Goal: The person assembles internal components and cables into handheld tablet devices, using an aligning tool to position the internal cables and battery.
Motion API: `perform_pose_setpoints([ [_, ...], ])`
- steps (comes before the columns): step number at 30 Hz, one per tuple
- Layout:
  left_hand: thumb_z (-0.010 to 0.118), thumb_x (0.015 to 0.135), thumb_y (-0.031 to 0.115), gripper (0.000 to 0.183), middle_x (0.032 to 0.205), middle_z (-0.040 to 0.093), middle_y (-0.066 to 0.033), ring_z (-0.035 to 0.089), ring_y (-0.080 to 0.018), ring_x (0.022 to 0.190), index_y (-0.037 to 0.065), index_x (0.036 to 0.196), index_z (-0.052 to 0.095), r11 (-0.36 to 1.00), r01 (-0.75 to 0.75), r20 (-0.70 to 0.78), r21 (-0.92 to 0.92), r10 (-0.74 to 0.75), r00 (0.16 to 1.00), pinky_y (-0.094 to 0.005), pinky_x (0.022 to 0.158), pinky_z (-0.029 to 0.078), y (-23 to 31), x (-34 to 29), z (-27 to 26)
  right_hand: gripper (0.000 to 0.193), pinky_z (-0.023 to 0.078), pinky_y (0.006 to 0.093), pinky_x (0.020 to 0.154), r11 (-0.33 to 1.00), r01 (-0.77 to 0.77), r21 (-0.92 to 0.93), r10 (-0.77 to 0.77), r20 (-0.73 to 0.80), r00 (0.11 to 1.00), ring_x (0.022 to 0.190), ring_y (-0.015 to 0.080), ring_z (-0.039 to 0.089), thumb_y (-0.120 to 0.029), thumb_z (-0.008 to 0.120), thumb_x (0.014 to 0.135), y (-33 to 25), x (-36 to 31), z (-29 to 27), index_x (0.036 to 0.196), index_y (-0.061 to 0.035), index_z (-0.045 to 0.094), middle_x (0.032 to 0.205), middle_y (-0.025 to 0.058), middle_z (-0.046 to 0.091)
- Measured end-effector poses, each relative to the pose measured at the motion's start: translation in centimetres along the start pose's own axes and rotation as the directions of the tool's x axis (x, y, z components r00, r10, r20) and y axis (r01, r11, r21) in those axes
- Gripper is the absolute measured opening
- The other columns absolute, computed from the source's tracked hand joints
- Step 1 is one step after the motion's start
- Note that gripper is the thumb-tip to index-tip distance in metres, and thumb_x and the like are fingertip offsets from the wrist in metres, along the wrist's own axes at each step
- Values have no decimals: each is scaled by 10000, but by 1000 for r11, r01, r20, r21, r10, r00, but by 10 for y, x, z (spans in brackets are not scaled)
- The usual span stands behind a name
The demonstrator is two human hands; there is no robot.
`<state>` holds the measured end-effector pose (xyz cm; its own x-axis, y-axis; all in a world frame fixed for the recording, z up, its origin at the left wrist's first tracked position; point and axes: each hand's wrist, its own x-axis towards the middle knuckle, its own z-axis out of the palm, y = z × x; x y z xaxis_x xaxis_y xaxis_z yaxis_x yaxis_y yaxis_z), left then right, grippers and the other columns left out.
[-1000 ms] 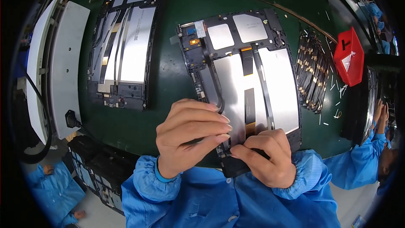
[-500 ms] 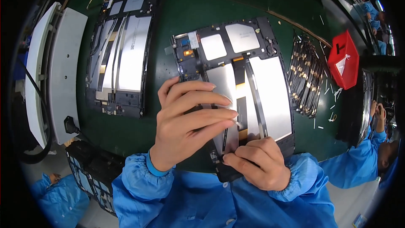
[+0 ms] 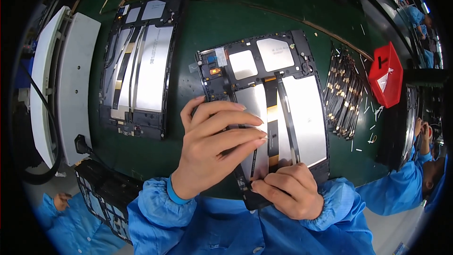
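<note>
An opened tablet lies tilted before me, its silver battery panels and black frame exposed. My left hand hovers over its left panel, thumb and forefinger pinched on a small pale sliver too tiny to name. At the tablet's lower edge my right hand is closed, fingers curled. Its thumb and forefinger tips touch down by the lower end of a narrow black flex cable; what lies between them is hidden. A longer dark flex cable runs down the middle, above the right hand.
Another opened tablet lies at the left, beside a white metal fixture. At the right are a pile of flex cables, a red bin and scattered white strips. A dark crate stands lower left. Other people sit at both sides.
The whole scene sits slightly lower in the picture, a shift of view. Both hands keep nearly the same grip and place on the tablet.
</note>
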<state>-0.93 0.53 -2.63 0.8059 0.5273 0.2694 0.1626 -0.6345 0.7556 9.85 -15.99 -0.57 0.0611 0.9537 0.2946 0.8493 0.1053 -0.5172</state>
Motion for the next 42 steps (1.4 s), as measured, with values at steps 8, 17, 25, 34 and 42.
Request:
perform_pose_setpoints([
  [8, 830, 608, 117, 281, 904, 675, -10, 581, -208, 978, 160, 864, 723, 985, 156, -50, -71, -160, 986, -437, 1006, 298, 5, 1, 3, 162, 418, 234, 621, 999, 2, -32, -3, -17, 1000, 764, 129, 529, -128, 678, 727, 2, -2, 1, 881, -79, 685, 1090, 13, 642],
  [17, 309, 809, 769, 722, 1336, 458, -138, 256, -344, 1300, 247, 1141, 680, 933, -150, 99, 327, 124, 987, -449, 1050, 212, -1, -32, -9, 171, 445, 232, 629, 1000, 6, -27, -4, 74, 997, 741, 147, 543, -153, 656, 766, -5, 1, -9, 908, -58, 654, 1148, 60, 625],
  [25, 217, 844, 758, 729, 1432, 366, -163, 219, -407, 1330, 280, 1175, 658, 952, -62, 37, 301, 53, 998, -518, 1062, 126, -11, -5, 1, 538, 398, 231, 497, 989, -99, -110, 127, 291, 948, 532, 93, 457, -470, 643, 805, -2, 18, -25, 1135, -45, 632, 616, -9, 393],
  [34, 476, 910, 305, 509, 1500, 158, -238, 116, -472, 1363, 83, 1366, 429, 994, 108, -79, 33, -105, 991, -548, 1084, 73, 13, -18, 18, 630, 377, 261, 457, 991, 14, -136, 19, 238, 971, 485, 130, 450, -522, 678, 750, -8, 4, -34, 1155, -42, 631, 566, -1, 405],
  [42, 454, 948, 239, 623, 1489, 83, -290, 80, -446, 1376, -92, 1413, 204, 865, 381, -120, -325, -438, 891, -508, 1102, 77, 46, -76, 39, 491, 504, 297, 757, 807, -564, 176, 587, -139, 797, 977, 263, 595, -124, 734, 771, 45, -16, -38, 1196, 53, 564, 1210, 184, 505],
])
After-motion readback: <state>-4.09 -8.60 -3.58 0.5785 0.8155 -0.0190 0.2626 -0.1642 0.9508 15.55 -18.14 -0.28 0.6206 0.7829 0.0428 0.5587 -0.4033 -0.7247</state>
